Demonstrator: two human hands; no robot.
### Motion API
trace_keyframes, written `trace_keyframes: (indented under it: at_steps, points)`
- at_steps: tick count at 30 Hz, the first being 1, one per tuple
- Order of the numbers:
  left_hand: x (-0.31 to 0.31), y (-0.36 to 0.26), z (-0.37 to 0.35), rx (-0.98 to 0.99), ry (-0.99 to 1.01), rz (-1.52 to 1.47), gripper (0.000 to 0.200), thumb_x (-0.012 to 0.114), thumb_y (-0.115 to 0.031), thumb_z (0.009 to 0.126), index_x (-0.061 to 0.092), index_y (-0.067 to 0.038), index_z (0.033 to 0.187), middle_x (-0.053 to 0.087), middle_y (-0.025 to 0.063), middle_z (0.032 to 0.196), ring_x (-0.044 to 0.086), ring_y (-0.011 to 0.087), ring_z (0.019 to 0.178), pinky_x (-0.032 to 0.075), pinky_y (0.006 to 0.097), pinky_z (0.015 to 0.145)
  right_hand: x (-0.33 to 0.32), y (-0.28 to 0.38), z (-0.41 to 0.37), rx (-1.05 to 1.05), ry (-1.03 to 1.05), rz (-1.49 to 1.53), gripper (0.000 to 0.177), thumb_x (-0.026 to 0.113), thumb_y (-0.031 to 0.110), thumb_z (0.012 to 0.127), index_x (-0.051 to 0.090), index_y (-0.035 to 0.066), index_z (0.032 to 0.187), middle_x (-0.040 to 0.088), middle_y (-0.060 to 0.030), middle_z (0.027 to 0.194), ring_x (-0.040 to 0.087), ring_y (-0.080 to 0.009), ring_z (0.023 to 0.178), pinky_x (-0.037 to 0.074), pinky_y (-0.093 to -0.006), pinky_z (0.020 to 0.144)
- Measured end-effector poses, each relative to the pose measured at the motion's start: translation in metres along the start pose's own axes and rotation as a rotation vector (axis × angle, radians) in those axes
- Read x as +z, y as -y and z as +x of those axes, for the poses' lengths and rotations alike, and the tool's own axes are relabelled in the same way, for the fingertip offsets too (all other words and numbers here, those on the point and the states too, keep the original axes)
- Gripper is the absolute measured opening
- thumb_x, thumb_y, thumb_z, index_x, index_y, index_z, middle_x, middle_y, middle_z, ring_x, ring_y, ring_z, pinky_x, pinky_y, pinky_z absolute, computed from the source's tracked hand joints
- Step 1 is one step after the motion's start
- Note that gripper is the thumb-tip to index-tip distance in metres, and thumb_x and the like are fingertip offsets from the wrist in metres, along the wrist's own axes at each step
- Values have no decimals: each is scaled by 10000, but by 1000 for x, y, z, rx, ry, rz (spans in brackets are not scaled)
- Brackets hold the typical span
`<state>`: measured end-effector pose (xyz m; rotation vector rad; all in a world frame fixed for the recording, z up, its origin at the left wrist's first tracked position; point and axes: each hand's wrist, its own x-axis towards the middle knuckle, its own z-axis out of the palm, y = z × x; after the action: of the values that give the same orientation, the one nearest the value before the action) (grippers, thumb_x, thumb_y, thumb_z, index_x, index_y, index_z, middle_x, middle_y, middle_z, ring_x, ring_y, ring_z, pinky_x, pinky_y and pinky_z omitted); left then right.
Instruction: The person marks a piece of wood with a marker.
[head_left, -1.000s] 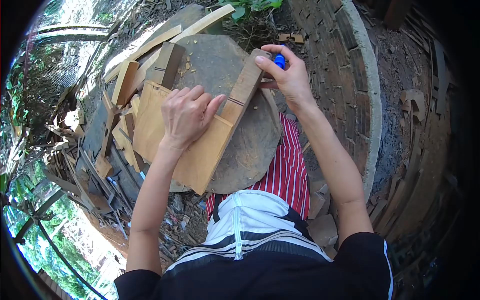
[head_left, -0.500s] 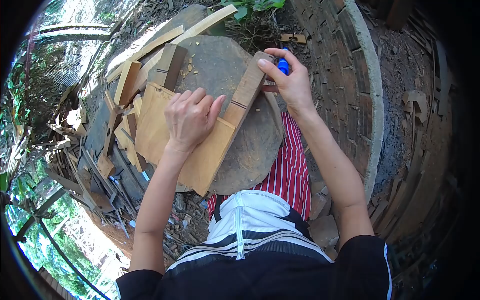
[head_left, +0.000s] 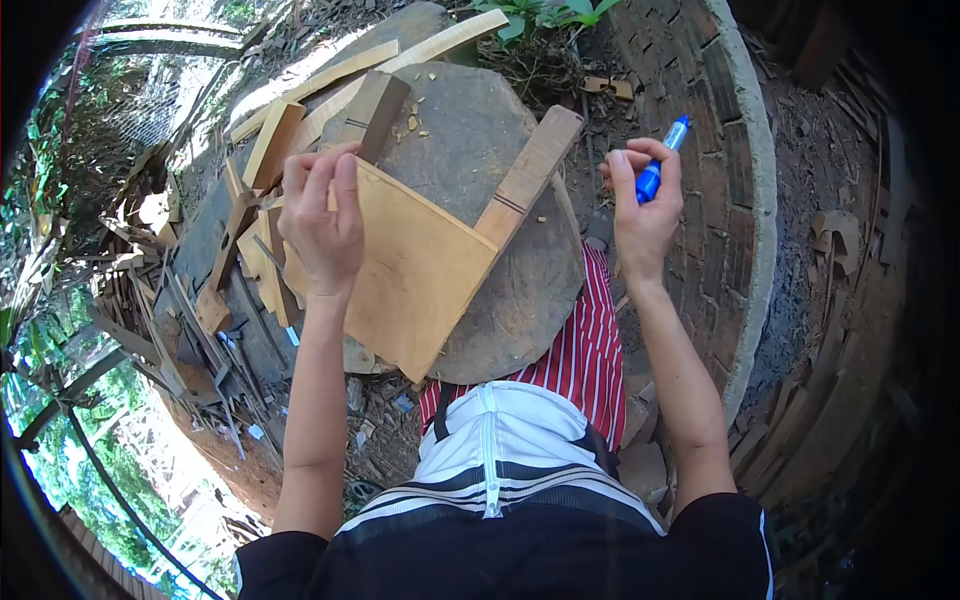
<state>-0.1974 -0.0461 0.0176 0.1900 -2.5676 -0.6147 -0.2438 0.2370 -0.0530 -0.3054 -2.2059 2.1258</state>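
Several offcuts of wood (head_left: 275, 250) lie beside a round wooden slab (head_left: 450, 110) at the left. Next comes the left hand (head_left: 325, 230), raised in front of the left part of a wide pale board (head_left: 410, 260); its fingers are curled with the thumb close to them, and whether they touch or pinch anything small I cannot tell. A dark block (head_left: 378, 112) lies near the board's far edge. The board rests on the slab between the two hands. Along its right edge, a narrow wooden bar (head_left: 535, 165) runs lengthwise from near-left to far-right, two dark lines crossing it just beyond the board's corner. The right hand (head_left: 645, 210), nearer the bar's exposed far end but apart from it, is closed around a blue marker (head_left: 648, 182), slanting far-right, beside the brick wall (head_left: 715, 170).
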Motion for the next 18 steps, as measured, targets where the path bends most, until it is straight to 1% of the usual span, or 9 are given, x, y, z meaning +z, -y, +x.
trace_keyframes:
  at_steps: [2, 4, 6, 8, 10, 12, 14, 16, 18]
  points:
    - [-20, 24, -1, -104, -6, 2, 166, 595, -198, 965, 717, -86, 972, 565, 26, 800, 532, 123, 630, 411, 268, 553, -12, 11, -19, -254, 96, -309, 219, 709, 171, 881, 595, 85, 1047, 661, -50, 835, 644, -132, 791, 509, -283, 685]
    - [-39, 44, -10, -207, -11, 2, 196, 580, -211, 980, 717, -72, 971, 563, 24, 796, 518, 106, 635, 409, 265, 556, -16, 21, -27, -295, 248, -396, 275, 748, 131, 820, 616, 110, 1060, 684, -52, 909, 660, -180, 870, 506, -330, 760]
    - [-54, 59, -33, -130, -89, -24, 246, 564, -229, 994, 688, -22, 949, 561, 10, 796, 503, 83, 652, 397, 248, 563, -6, 38, -23, -756, 454, -550, 397, 782, 140, 757, 630, 165, 1123, 695, -37, 1050, 630, -247, 1076, 458, -400, 945]
    - [-72, 60, -77, -475, -187, -248, 235, 556, -223, 1000, 629, -22, 903, 527, -21, 770, 447, 59, 583, 346, 225, 520, 3, 49, -12, -816, 584, -603, 460, 792, 149, 732, 625, 197, 1158, 681, -28, 1118, 578, -249, 1169, 399, -431, 1026]
    - [-87, 30, -115, -959, -250, -673, 153, 549, -239, 1003, 574, -95, 958, 449, -58, 730, 301, 11, 508, 240, 205, 477, 15, 51, -1, -877, 703, -649, 524, 802, 157, 706, 620, 229, 1193, 666, -18, 1186, 526, -250, 1262, 340, -462, 1106]
    - [-89, -1, -140, -1268, -180, -706, 161, 585, -272, 985, 565, -112, 970, 410, -72, 695, 303, 11, 485, 243, 200, 456, 24, 49, 10, -884, 916, -732, 572, 803, 161, 698, 601, 254, 1225, 651, -17, 1218, 476, -216, 1318, 245, -477, 1179]
    - [-86, -20, -158, -1468, -108, -900, 214, 621, -284, 966, 575, -89, 892, 399, -86, 646, 266, 3, 472, 228, 210, 445, 31, 45, 17, -920, 971, -744, 590, 798, 150, 699, 587, 251, 1240, 657, -15, 1199, 497, -198, 1292, 227, -493, 1186]
    - [-75, -27, -166, -1450, -38, -914, 217, 635, -284, 957, 592, -80, 898, 398, -92, 634, 262, 5, 467, 231, 209, 445, 35, 45, 20, -875, 1105, -777, 590, 811, 149, 701, 595, 244, 1242, 648, -3, 1208, 485, -241, 1293, 147, -544, 1191]
    - [-72, -26, -170, -1433, 34, -926, 222, 649, -284, 949, 609, -70, 905, 397, -98, 622, 258, 6, 461, 234, 208, 445, 35, 42, 21, -865, 1117, -736, 565, 801, 124, 699, 603, 243, 1215, 660, -4, 1159, 516, -234, 1249, 144, -554, 1189]
